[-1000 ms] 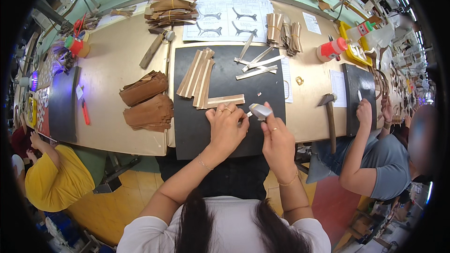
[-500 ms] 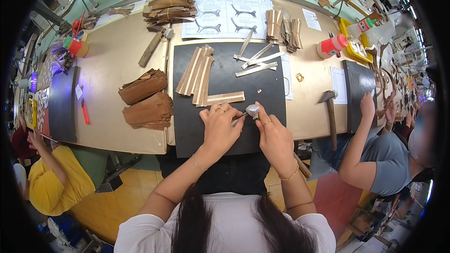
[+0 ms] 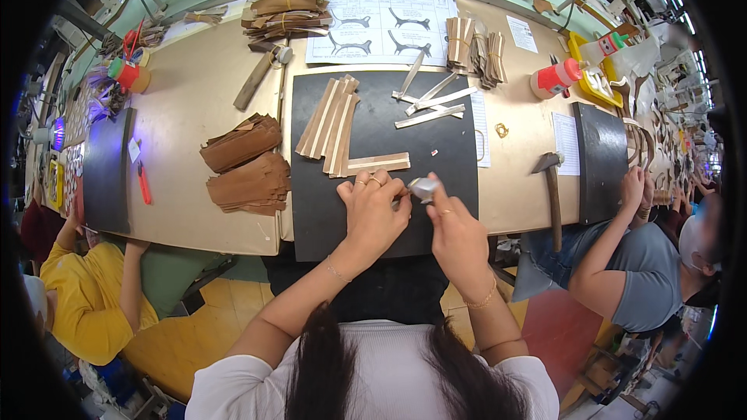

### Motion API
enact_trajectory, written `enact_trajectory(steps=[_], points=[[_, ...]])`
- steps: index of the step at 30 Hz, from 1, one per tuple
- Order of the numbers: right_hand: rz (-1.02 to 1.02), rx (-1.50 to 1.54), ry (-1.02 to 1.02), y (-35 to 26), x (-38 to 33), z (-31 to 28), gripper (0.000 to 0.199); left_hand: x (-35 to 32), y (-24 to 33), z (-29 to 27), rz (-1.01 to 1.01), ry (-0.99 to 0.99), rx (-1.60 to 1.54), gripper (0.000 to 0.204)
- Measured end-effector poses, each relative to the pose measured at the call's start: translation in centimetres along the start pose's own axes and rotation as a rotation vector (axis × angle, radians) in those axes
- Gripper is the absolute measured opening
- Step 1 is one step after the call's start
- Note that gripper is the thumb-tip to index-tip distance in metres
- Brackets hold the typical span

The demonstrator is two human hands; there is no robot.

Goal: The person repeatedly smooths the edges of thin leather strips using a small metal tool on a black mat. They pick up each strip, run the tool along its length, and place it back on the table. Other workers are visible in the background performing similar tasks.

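My right hand (image 3: 459, 235) is closed round a hammer. Its metal head (image 3: 422, 189) shows beyond my fingers, above the black work board (image 3: 373, 236); most of the handle is hidden. Close by on the left, my left hand (image 3: 373, 206) has its fingers pinched together. Whatever lies between those fingertips is too covered to make out. Just beyond that hand lies a brown strip with a pale centre band (image 3: 379, 162). Several similar brown and cream strips (image 3: 330, 126) overlap at the board's left, and several pale narrow strips (image 3: 432, 105) lie at its far right.
Brown leather stacks (image 3: 247, 183) sit left of the board. Bundled strips (image 3: 286, 12) and a printed sheet (image 3: 381, 25) lie beyond it. On the right are another hammer (image 3: 551, 187) and a red-capped bottle (image 3: 556, 78). Co-workers sit on both sides.
The hammer head has turned and shifted slightly in my right hand, which has lowered a little. My left fingers have curled closer together. The co-worker on the right has lowered a hand.
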State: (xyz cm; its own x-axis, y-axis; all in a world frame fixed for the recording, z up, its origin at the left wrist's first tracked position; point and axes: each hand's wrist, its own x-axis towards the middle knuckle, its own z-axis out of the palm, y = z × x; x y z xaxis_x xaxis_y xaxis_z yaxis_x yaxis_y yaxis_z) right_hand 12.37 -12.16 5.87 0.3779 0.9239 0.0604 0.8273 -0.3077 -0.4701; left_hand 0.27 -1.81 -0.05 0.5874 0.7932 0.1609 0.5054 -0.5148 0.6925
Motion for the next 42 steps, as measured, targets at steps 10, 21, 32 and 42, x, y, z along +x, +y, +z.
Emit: enact_trajectory(steps=[10,21,32,42], points=[[0.041,-0.077,-0.004,0.2,0.1,1.1,0.049,0.3,0.2,0.6,0.003,0.018,0.006,0.009],[0.028,-0.039,0.041,0.8,-0.4,1.8,0.054,0.0,0.0,-0.5,-0.073,-0.02,-0.032,0.007],[-0.016,0.067,0.123,0.1,-0.2,0.1,0.055,0.2,0.2,-0.2,-0.045,-0.008,0.026,0.008],[-0.063,0.134,0.183,-0.2,-0.1,0.5,0.052,0.0,0.2,-0.1,-0.026,0.004,0.046,0.008]])
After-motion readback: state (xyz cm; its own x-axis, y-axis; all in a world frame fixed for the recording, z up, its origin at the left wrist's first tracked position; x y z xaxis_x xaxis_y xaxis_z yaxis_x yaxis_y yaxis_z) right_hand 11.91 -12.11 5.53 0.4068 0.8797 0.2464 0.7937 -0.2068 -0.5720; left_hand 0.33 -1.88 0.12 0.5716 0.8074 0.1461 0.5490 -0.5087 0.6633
